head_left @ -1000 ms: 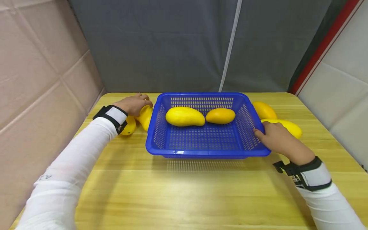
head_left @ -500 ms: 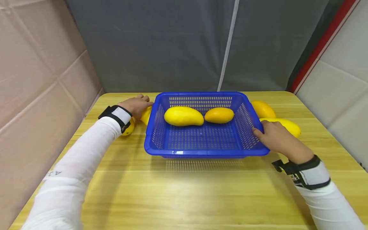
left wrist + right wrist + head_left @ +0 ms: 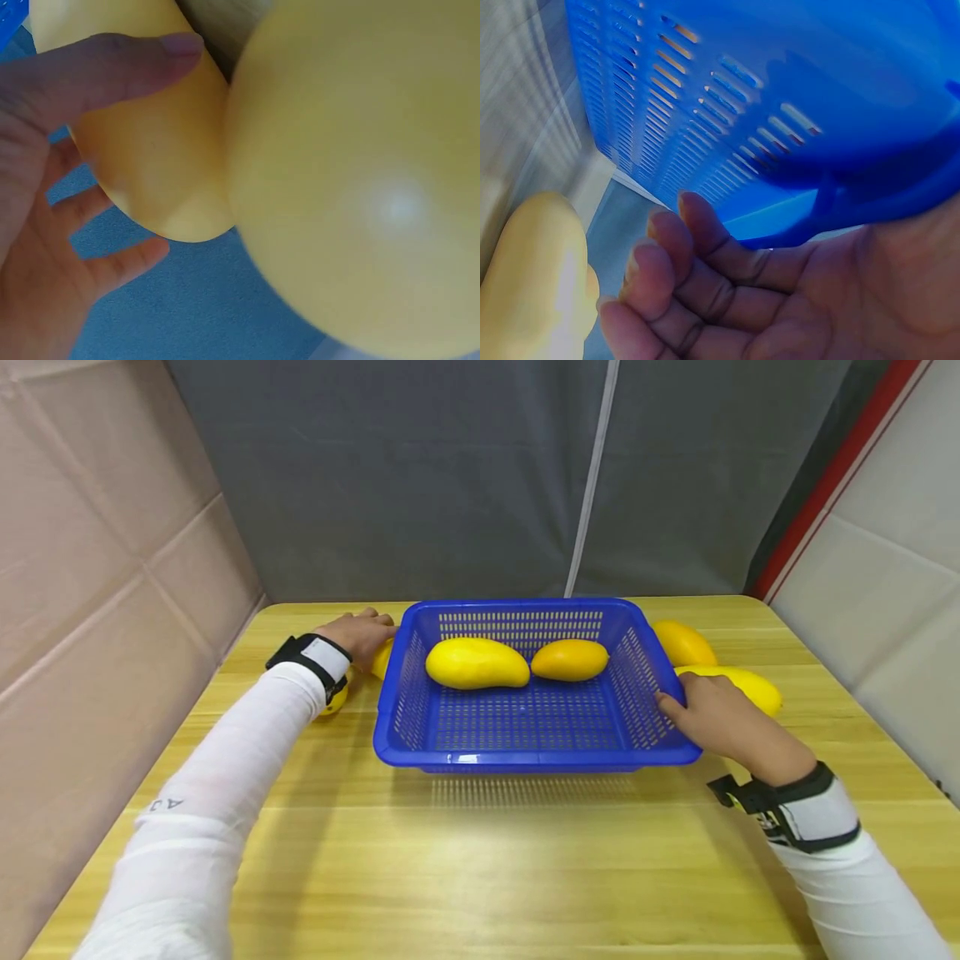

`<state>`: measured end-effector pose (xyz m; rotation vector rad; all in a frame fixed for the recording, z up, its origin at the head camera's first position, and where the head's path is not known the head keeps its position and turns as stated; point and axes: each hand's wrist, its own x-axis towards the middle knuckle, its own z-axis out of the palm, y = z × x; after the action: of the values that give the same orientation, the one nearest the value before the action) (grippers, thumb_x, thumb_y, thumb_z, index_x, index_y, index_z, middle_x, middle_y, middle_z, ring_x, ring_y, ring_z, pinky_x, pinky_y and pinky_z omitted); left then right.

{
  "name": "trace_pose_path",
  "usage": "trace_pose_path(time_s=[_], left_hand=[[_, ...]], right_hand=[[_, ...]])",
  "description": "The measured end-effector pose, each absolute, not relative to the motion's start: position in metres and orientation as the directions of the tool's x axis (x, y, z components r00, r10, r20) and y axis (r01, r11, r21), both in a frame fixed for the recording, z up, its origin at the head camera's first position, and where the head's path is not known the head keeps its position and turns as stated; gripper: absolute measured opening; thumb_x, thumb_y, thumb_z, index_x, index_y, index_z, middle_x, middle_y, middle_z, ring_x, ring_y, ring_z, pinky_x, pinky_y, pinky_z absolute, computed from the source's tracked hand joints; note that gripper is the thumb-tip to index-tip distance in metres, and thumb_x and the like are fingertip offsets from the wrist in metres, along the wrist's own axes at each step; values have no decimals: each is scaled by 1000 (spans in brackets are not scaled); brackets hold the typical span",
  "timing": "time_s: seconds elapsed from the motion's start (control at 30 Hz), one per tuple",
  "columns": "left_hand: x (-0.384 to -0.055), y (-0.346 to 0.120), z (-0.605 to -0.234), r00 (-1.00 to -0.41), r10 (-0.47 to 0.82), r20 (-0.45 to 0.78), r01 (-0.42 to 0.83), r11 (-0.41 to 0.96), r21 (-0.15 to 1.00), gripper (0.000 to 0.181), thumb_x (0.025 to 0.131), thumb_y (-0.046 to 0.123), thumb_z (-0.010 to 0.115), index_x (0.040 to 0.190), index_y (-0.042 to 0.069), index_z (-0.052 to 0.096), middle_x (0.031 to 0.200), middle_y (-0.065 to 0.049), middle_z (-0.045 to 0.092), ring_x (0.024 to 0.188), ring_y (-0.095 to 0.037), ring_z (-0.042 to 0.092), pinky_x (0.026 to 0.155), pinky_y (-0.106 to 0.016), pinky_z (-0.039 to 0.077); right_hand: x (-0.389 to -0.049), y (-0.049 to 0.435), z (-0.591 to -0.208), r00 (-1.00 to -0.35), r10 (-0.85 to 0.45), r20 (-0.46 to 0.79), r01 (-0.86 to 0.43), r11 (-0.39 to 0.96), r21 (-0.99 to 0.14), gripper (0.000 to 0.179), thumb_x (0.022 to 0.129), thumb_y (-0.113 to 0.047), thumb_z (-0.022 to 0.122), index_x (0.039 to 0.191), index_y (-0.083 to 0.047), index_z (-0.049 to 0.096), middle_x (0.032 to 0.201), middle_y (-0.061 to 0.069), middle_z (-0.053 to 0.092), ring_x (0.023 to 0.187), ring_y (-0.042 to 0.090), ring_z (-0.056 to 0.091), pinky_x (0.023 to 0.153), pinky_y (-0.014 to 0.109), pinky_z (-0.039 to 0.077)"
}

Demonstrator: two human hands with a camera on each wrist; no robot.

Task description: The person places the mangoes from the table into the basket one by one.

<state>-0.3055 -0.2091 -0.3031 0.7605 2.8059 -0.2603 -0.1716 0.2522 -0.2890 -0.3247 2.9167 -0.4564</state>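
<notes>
My left hand is at the left of the blue plastic basket, over a yellow mango that it largely covers in the head view. In the left wrist view, thumb and fingers lie on opposite sides of this mango, gripping it. Right beside it is another mango, mostly hidden behind the wrist in the head view. My right hand holds the basket's right rim, thumb inside, curled fingers outside. In the basket lie a large yellow mango and a smaller orange-yellow mango.
Two more mangoes, one orange-yellow and one long yellow, lie right of the basket, the latter partly behind the right hand. The wooden table ends at a grey curtain; padded walls flank it.
My left hand has shifted slightly right and down over the mango, covering more of it. The right hand and basket hold their place; the whole view has drifted a little.
</notes>
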Motion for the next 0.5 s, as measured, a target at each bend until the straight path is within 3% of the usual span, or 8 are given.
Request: trace_pose_path(time_s=[0.27, 0.5], left_hand=[[-310, -209, -309, -852, 479, -212, 505, 858, -96, 72, 71, 23, 82, 135, 8, 51, 125, -20, 51, 111, -44, 47, 87, -66, 40], [-313, -209, -298, -884, 448, -134, 464, 877, -125, 77, 73, 33, 77, 138, 7, 45, 126, -25, 45, 113, -47, 40, 89, -68, 36]], right_hand=[[-172, 252, -288, -963, -239, -128, -190, 931, -311, 43, 98, -25, 49, 110, 16, 50, 71, 9, 57, 60, 19, 56, 56, 33, 48], [-173, 252, -289, -963, -241, -123, -196, 934, -299, 44, 98, -25, 49, 111, 17, 50, 72, 10, 58, 61, 20, 56, 57, 34, 49]])
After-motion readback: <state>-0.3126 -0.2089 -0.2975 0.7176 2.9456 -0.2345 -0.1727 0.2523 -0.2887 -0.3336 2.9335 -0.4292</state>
